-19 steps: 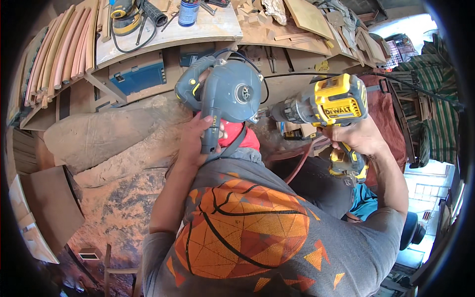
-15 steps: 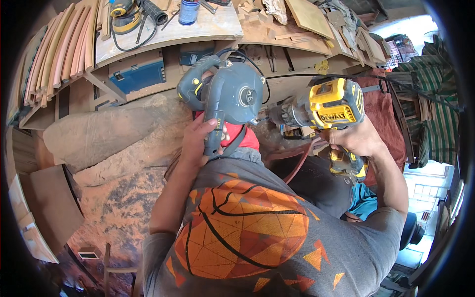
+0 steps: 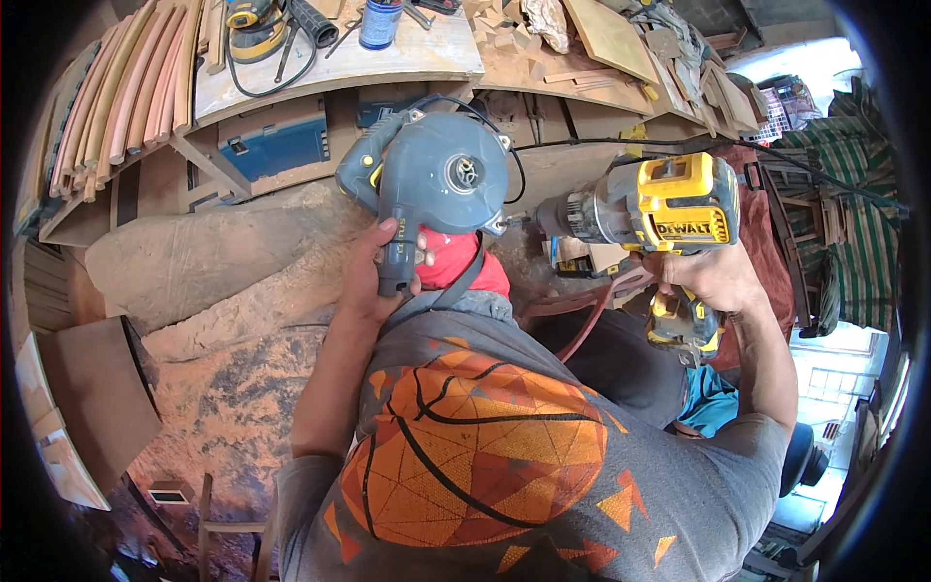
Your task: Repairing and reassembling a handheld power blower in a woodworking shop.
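Observation:
A dark grey handheld electric blower (image 3: pixel 451 194) is up in front of me, its round fan housing facing me. My left hand (image 3: pixel 383 267) wraps round its outlet tube (image 3: pixel 398 260), with the fingers around the back. In my right hand (image 3: pixel 713 276) is a yellow-and-black cordless drill (image 3: pixel 669 209), gripped by the handle and held level, pointing left. The drill's tip reaches a small screw lug (image 3: pixel 497 225) on the lower right rim of the housing. Whether bit and screw touch, I cannot tell. The blower's side handle (image 3: pixel 364 160) sticks out to the left.
A workbench (image 3: pixel 339 73) ahead bears a yellow sander (image 3: pixel 257 39), a blue can (image 3: pixel 379 24) and wood scraps. Long wooden strips (image 3: pixel 121 97) lie at the left. Beneath the bench sits a blue toolbox (image 3: pixel 276 150). A black cable (image 3: pixel 669 145) runs right from the blower. Sawdust covers the floor (image 3: pixel 228 388).
The blower has turned in my left hand, so its housing faces me more squarely and its tube points more downward. The drill has shifted slightly right, its tip now near the lower right lug.

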### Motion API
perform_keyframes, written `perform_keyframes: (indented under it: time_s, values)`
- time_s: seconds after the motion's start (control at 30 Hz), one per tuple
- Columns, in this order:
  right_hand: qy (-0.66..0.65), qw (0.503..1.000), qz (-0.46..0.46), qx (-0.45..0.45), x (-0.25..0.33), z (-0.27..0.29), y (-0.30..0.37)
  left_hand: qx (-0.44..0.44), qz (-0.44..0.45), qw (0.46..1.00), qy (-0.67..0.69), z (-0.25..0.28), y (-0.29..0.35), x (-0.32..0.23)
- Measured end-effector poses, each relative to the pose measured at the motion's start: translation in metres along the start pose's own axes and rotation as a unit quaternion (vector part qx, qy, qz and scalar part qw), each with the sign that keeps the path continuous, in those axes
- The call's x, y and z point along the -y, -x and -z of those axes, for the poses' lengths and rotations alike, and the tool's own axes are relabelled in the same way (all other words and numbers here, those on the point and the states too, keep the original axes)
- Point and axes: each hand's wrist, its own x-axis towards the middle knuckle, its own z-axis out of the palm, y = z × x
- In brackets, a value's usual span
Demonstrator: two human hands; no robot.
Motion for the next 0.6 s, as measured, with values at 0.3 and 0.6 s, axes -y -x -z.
perform_keyframes:
  time_s: [0.3, 0.6]
  values:
    - [0.022, 0.999, 0.037, 0.008, 0.007, -0.003, 0.001, -0.004, 0.004, 1.0, 0.009, 0.006, 0.005, -0.004]
    - [0.071, 0.995, 0.074, 0.009, 0.013, 0.0, 0.007, 0.004, -0.009, 1.0, 0.018, 0.006, 0.01, -0.006]
